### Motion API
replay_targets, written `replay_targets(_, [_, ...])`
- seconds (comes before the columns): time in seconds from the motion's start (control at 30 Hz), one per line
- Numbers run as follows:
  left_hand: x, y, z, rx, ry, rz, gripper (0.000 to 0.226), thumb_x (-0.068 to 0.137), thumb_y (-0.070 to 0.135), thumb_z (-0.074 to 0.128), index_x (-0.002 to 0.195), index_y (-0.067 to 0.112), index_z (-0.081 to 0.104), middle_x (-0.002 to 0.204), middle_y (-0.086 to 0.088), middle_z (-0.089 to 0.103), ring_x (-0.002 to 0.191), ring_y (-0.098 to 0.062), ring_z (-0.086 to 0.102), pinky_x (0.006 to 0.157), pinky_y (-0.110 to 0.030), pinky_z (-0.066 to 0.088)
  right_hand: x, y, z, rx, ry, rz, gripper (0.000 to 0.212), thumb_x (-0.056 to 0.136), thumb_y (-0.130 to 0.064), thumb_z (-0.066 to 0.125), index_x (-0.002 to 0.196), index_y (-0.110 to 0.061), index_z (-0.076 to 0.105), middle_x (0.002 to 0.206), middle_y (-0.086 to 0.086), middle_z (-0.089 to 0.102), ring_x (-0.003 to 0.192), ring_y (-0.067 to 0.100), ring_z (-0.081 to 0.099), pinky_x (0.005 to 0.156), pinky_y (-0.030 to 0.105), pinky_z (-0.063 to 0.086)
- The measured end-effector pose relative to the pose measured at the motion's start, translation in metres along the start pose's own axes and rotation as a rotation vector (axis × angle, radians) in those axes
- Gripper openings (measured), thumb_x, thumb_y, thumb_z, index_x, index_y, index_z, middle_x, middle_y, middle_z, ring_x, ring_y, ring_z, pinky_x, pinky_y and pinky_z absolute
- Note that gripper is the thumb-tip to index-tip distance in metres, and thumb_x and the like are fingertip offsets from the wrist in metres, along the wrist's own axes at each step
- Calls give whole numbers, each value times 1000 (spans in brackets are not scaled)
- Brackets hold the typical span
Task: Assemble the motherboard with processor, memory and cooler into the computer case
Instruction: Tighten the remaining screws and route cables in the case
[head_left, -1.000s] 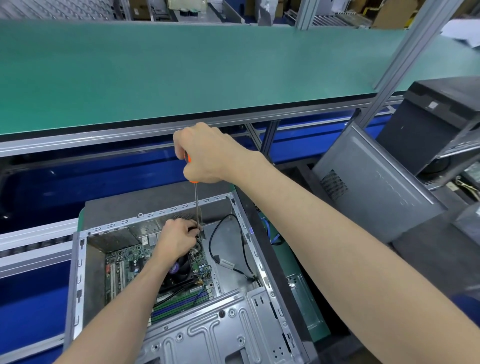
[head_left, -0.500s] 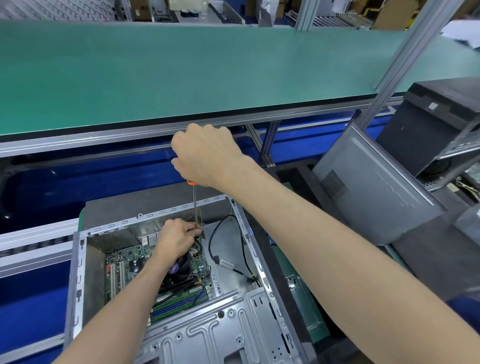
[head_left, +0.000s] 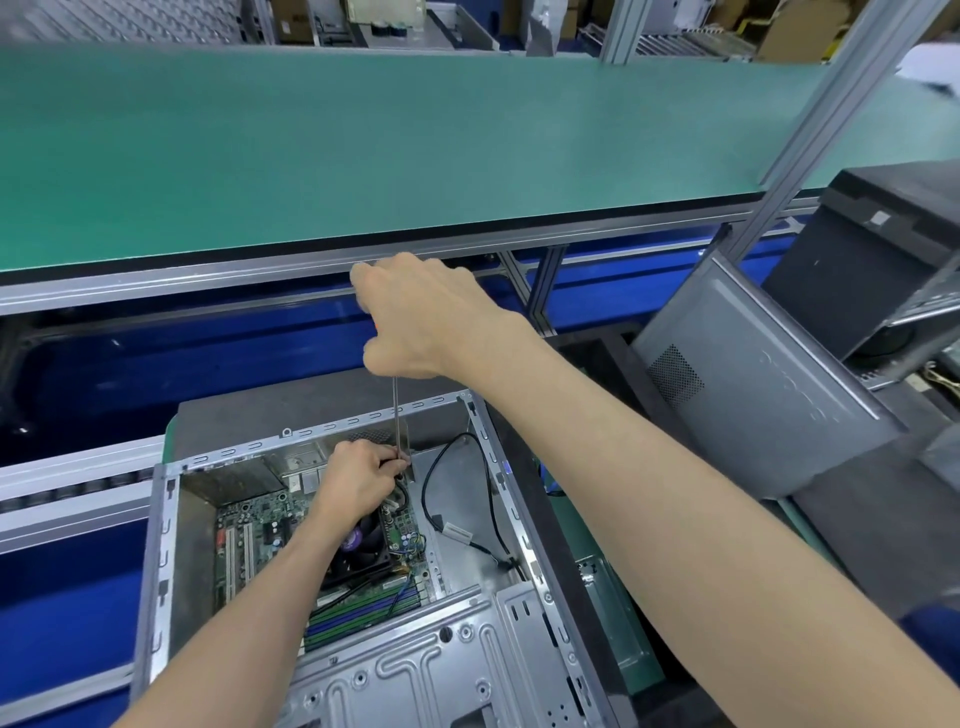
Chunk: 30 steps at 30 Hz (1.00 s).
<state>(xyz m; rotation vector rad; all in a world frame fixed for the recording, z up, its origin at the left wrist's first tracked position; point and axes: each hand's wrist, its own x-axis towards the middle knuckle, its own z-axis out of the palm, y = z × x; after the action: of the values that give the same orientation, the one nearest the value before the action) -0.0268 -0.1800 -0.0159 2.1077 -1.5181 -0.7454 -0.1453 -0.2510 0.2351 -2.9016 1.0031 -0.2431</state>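
Driving a motherboard (head_left: 260, 525) screw: right hand (head_left: 421, 322) gripping the screwdriver (head_left: 396, 415), left fingers (head_left: 387, 462) pinching its tip; next, seating it squarely.

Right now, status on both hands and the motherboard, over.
Right hand grips screwdriver upright. Left hand pinches its tip over motherboard, seated in case. Black cable loose alongside.

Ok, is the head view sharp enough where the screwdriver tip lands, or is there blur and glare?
Head view: the motherboard reads sharp; the screwdriver shaft is thin but clear, its tip hidden behind the left hand; wide-angle bending at the edges; mild glare on the case.
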Motion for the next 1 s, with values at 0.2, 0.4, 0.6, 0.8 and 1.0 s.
replay_targets(0.2, [-3,3,-2,-28,-14,-9,13,91,20,69,92,17,81,67,1,71,47,-2,49,52,-17,38,0,2,3,-138,75,57,15,92,-21,53,85,-14,42,73,-1,32,71,27,43,52,29,20])
replay_targets(0.4, [-2,6,-3,-5,-11,-1,14,92,20,68,98,15,80,92,-5,78,86,-22,68,77,-23,50,4,14,-5,27,-107,34,20,77,-20,58,94,-8,56,90,4,53,84,31,55,55,32,39])
replay_targets(0.6, [-2,5,-1,33,-18,-20,15,93,21,67,101,17,80,92,-6,77,76,-17,60,70,-17,41,7,6,0,-153,2,73,32,93,-24,51,69,-17,32,72,-2,29,68,26,43,57,32,27])
replay_targets(0.8, [-3,6,-3,34,-27,-41,16,94,20,66,102,18,79,92,-8,76,82,-21,65,68,-18,40,10,7,-7,21,-153,11,18,76,-20,57,93,-15,55,88,1,50,74,25,49,53,28,26])
replay_targets(1.0, [-2,7,-2,16,-24,-34,17,95,17,65,103,15,79,97,-6,77,90,-20,66,77,-16,42,6,-3,4,-191,59,79,20,94,-24,53,81,-16,41,70,-4,27,69,26,43,53,31,20])
